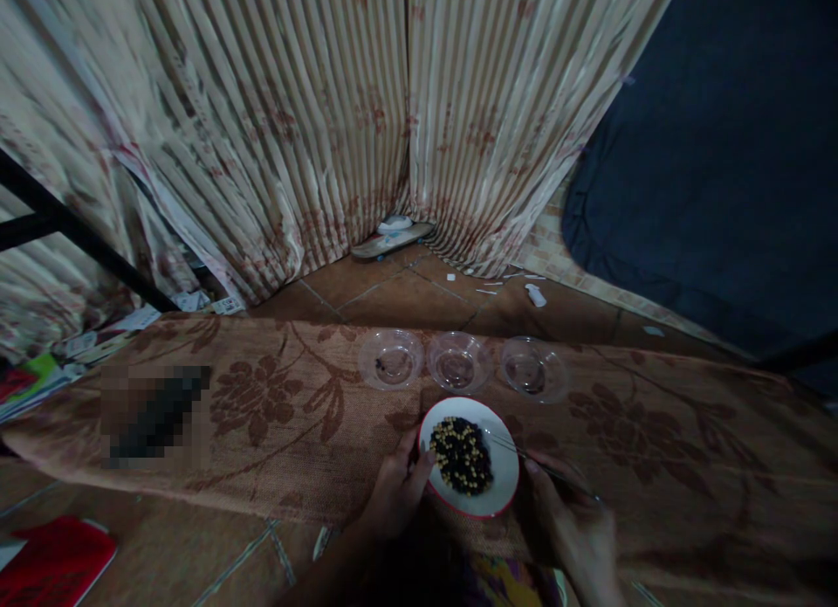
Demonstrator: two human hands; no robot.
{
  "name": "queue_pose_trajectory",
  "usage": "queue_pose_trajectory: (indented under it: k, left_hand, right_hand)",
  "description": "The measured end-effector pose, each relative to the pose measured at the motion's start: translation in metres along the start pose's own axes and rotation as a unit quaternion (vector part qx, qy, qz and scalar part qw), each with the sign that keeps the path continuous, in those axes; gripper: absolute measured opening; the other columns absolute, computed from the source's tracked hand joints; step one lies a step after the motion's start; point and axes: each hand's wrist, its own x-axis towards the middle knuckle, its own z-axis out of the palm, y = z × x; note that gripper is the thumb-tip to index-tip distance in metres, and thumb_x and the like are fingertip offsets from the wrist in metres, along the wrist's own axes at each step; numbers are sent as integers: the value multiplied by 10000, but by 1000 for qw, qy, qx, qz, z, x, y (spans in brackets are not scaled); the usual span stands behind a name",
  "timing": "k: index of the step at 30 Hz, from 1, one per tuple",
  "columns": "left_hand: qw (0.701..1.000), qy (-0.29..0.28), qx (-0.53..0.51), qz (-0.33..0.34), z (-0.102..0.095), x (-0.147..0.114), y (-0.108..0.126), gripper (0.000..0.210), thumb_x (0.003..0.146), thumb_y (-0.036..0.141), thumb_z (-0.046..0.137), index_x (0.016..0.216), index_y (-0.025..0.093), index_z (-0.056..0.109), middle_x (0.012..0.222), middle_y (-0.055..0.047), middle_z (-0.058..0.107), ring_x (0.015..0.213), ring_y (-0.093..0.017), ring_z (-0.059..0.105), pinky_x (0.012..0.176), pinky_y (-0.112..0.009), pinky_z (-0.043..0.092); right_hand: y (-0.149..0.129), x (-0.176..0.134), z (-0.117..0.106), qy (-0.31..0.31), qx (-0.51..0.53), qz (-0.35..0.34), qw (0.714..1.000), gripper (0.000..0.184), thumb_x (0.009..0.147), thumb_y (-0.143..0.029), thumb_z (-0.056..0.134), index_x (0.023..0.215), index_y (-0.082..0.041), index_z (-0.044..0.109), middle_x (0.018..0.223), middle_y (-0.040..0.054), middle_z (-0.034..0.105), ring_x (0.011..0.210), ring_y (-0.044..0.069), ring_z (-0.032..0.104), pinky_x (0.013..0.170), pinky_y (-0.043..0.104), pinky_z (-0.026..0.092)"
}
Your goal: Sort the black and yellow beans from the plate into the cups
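A white bowl with a red rim (506, 480) sits at the near edge of the cloth-covered table, tilted slightly towards me. Dark beans and pale yellow ones lie mixed (462, 457) inside it. My left hand (401, 485) grips the bowl's left side, thumb over the rim and fingers outside. In my right hand (573, 511) are thin metal tweezers (507, 443), their tips over the bowl's right inner side, apart from the beans. Beyond the bowl stand three clear plastic bowls in a row: left (393, 360), middle (458, 362), right (533, 367). The left one holds a few dark bits.
A brown flowered cloth (281, 450) covers the table. A blurred dark object (161, 415) lies at its left. Behind are striped curtains (314, 109), a skateboard (393, 240) and white scraps (535, 294) on the tiled floor. Something red (62, 559) lies lower left.
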Motion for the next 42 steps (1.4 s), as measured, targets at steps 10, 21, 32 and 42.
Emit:
queue_pose_trajectory:
  k: [10, 21, 32, 42]
  left_hand:
    - [1000, 2, -2, -4, 0, 0, 0, 445, 884, 408, 493, 1264, 180, 530, 893, -33, 713, 708, -167, 632, 671, -250, 492]
    - [1000, -3, -13, 19, 0, 0, 4, 413, 892, 353, 482, 1260, 173, 534, 967, -41, 721, 784, -171, 656, 728, -249, 497]
    - [999, -12, -15, 26, 0, -1, 1, 412, 914, 372, 473, 1274, 177, 519, 946, -50, 701, 823, -186, 644, 751, -267, 499]
    - [999, -17, -29, 10, 1, 0, -1, 435, 913, 383, 468, 1298, 183, 495, 956, -43, 690, 788, -176, 627, 724, -265, 496]
  right_hand:
    - [-11, -5, 1, -96, -120, -196, 968, 248, 862, -407, 551, 917, -245, 732, 963, 67, 717, 842, 208, 688, 718, 299, 566]
    - [-52, -28, 45, -171, -120, -323, 923, 215, 908, -260, 507, 882, -249, 720, 860, 37, 725, 771, 155, 699, 679, 222, 555]
    - [-27, -21, 15, -164, -171, -232, 943, 221, 908, -327, 492, 934, -240, 693, 912, 62, 721, 805, 195, 695, 709, 279, 551]
    - [-31, 4, 39, -101, -155, -214, 959, 222, 901, -314, 506, 927, -236, 712, 945, 43, 727, 854, 180, 690, 744, 276, 535]
